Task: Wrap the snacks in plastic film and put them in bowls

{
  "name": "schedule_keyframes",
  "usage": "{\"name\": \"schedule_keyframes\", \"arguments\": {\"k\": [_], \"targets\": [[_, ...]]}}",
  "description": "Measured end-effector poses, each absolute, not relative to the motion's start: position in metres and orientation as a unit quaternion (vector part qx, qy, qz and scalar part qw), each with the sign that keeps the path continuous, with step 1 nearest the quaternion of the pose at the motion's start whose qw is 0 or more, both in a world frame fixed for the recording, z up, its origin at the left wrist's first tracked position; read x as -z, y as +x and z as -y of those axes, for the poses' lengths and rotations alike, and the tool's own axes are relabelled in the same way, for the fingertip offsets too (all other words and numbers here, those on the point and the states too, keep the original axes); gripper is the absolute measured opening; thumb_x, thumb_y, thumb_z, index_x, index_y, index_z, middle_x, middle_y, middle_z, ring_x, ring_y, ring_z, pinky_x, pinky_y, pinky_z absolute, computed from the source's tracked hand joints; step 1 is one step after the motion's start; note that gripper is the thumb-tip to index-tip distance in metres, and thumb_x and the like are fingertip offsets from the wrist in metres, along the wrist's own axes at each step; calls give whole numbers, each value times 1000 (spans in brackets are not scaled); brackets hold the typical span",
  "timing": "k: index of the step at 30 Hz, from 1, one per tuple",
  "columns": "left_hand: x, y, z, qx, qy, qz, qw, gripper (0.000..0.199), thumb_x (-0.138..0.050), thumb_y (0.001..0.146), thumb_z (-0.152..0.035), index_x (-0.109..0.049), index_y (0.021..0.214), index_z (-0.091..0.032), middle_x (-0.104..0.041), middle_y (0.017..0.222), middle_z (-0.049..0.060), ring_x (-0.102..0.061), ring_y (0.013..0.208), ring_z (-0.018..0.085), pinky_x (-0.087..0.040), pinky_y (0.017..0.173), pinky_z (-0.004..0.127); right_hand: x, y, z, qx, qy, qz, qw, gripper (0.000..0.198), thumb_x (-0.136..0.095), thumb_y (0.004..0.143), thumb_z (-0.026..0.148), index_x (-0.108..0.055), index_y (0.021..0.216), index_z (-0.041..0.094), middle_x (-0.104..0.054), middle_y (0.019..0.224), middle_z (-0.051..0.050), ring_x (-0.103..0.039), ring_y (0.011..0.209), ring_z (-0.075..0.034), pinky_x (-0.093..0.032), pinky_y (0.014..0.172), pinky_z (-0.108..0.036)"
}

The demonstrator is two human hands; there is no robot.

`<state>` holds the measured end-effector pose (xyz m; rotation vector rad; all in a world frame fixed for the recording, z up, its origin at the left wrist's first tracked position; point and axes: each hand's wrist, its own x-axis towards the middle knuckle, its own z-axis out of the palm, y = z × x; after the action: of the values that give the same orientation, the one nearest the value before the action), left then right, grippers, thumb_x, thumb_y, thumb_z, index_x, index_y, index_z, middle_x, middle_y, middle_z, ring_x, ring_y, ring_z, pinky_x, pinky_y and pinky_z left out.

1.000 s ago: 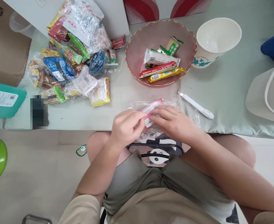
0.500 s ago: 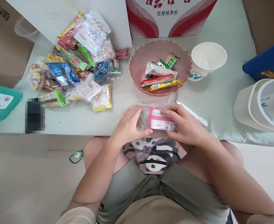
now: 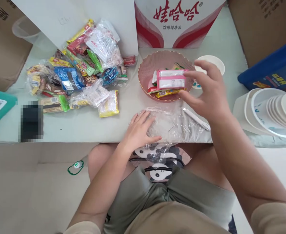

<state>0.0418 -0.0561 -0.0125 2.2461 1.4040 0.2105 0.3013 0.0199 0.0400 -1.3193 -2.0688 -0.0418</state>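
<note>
My left hand (image 3: pixel 139 131) lies with spread fingers on the table edge, against a crumpled clear plastic bag (image 3: pixel 164 125). My right hand (image 3: pixel 206 86) is raised at the right side of a pink ribbed bowl (image 3: pixel 143 76), its thumb and fingers wide apart. Just left of those fingertips is a pink-and-white snack packet (image 3: pixel 171 79), over the other snacks in the bowl. The index fingertip overlaps the packet's right edge; whether they touch is unclear. Below the packet shows a yellow-wrapped snack bar (image 3: pixel 169 93). A white utility knife (image 3: pixel 195 119) rests beside the bag.
A heap of wrapped snacks (image 3: pixel 84 70) covers the table's left part. Behind the bowl stands a red-and-white carton (image 3: pixel 172 26). A paper cup (image 3: pixel 217 63) is partly behind my right hand. Farther right are white tubs (image 3: pixel 245 110) with stacked cups and a blue container (image 3: pixel 271 68).
My right hand has carried the pink-and-white packet from the plastic bag up to the bowl, and its fingers have spread. My left hand stays by the bag.
</note>
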Motion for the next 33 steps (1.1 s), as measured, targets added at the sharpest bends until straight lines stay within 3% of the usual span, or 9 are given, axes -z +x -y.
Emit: {"name": "schedule_keyframes", "arguments": {"k": [3, 5, 8, 12, 17, 20, 24, 29, 33], "targets": [[15, 33, 54, -171, 822, -500, 211, 53, -74, 89, -43, -64, 135, -19, -54, 157, 16, -44, 152, 35, -34, 128, 55, -21, 301, 12, -7, -491, 783, 382, 28, -63, 91, 31, -65, 118, 28, -68, 114, -11, -66, 112, -31, -54, 101, -53], [17, 26, 50, -235, 804, -517, 174, 40, -70, 91, -31, -66, 130, -20, -59, 149, 15, -53, 145, 32, -41, 124, 53, -5, 302, 31, -28, -481, 799, 361, 32, -65, 89, 33, -63, 120, 26, -68, 117, -13, -67, 113, -33, -54, 100, -54], [20, 16, 43, -281, 753, -578, 139, 48, -70, 86, -19, -61, 133, -23, -56, 146, 14, -55, 140, 32, -44, 120, 54, 17, 299, 40, -76, -469, 828, 298, 40, -64, 90, 29, -60, 129, 26, -62, 137, -16, -60, 129, -35, -49, 109, -57], [22, 10, 34, -288, 728, -606, 140, 55, -68, 84, -13, -57, 136, -24, -56, 141, 12, -55, 137, 30, -45, 120, 51, 31, 290, 29, -102, -501, 818, 265, 35, -56, 95, 22, -63, 129, 25, -64, 137, -15, -62, 127, -33, -51, 106, -53], [26, 9, 29, -287, 715, -623, 135, 53, -60, 86, -9, -57, 137, -22, -62, 134, 12, -61, 129, 28, -53, 112, 47, 28, 282, 28, -100, -515, 786, 328, 15, -51, 101, 26, -65, 97, 23, -73, 103, -11, -70, 95, -25, -55, 86, -42], [31, 5, 30, -286, 709, -633, 119, 50, -59, 86, -10, -59, 136, -18, -65, 133, 13, -63, 127, 28, -55, 109, 46, 24, 288, 34, -99, -529, 735, 411, 9, -51, 100, 25, -60, 96, 24, -71, 89, -6, -69, 82, -22, -56, 79, -39], [33, 1, 31, -296, 697, -638, 138, 52, -55, 83, -6, -61, 134, -16, -66, 129, 13, -69, 114, 24, -62, 96, 40, 22, 293, 39, -79, -524, 754, 389, 10, -53, 98, 24, -61, 104, 25, -72, 99, -8, -71, 92, -25, -57, 85, -43], [27, 14, 35, -337, 711, -549, 281, 43, -55, 85, -7, -65, 125, -18, -71, 119, 8, -71, 95, 14, -63, 84, 30, 23, 283, 39, -91, -442, 848, 278, 32, -54, 96, 19, -65, 126, 24, -68, 136, -13, -65, 126, -31, -53, 104, -49], [23, 23, 38, -338, 722, -507, 327, 32, -65, 88, -20, -68, 120, -20, -73, 113, 7, -69, 93, 15, -61, 81, 29, 22, 284, 39, -96, -477, 838, 248, 22, -51, 100, 22, -71, 109, 24, -75, 114, -11, -70, 110, -29, -55, 97, -46]]}}
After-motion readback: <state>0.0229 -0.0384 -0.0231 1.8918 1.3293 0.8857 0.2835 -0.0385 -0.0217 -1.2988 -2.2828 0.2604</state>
